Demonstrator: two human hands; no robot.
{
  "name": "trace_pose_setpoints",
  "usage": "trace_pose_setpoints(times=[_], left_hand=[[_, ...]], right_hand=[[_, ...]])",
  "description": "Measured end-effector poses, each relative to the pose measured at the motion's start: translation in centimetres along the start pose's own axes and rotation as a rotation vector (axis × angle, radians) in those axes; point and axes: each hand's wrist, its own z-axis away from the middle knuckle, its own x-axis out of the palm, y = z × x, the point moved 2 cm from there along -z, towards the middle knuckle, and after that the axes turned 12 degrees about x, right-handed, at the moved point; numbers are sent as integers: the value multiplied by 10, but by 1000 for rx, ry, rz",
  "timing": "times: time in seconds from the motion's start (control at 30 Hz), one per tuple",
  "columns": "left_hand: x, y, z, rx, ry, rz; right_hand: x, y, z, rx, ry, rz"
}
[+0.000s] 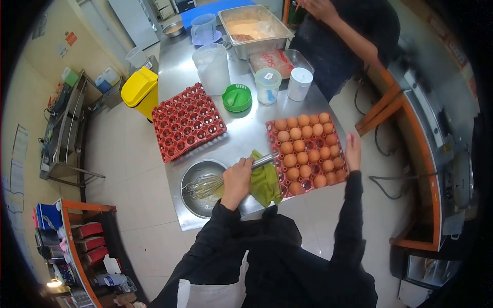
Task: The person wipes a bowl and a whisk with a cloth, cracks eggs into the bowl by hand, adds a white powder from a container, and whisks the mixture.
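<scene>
My left hand (pixel 238 180) is closed round the handle of a wire whisk (pixel 203 187). The whisk's wires rest inside a steel mixing bowl (pixel 186 200), where some clear liquid shows at the bottom. Under the handle's end lies a crumpled green cloth (pixel 265 184). To its right is a red egg tray (pixel 280 191), holding many brown eggs (pixel 290 160) with a few bare pockets. My right hand (pixel 353 152) is at the tray's right edge, fingers stretched out and apparently touching its side; no egg is seen in it.
A stack of red egg trays (pixel 187 120) stands behind the bowl. Farther back are a green bowl (pixel 236 97), lidded tub (pixel 267 84), white container (pixel 300 83), clear pitcher (pixel 211 66) and deep steel pan (pixel 257 49). Another person (pixel 341 36) stands at the table's far right.
</scene>
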Motion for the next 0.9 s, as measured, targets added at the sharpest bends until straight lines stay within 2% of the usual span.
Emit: trace_pose_setpoints(times=[0.03, 0.13, 0.23, 0.33, 0.43, 0.47, 0.6, 0.7, 0.8, 0.9], left_hand=[[-1, 2, 2, -3, -5, 2], [5, 0, 8, 7, 12, 10], [0, 5, 12, 25, 103, 27], [-5, 11, 14, 15, 108, 28], [-11, 14, 17, 27, 167, 40], [-10, 14, 17, 21, 174, 38], [-3, 9, 23, 31, 225, 36], [4, 3, 25, 38, 221, 26], [15, -3, 26, 32, 208, 22], [20, -9, 23, 28, 178, 22]], right_hand=[[-3, 40, -34, 74, -67, 96], [24, 82, -50, 416, -546, -358], [40, 81, -51, 292, -442, -194], [59, 66, -41, 322, -537, -246], [85, 53, -27, 295, -495, -167], [91, 47, -25, 226, -481, -94], [114, 39, -12, 264, -484, -51], [111, -1, 19, 348, -636, -262], [117, 18, 8, 450, -725, -339], [122, 31, -1, 379, -675, -292]])
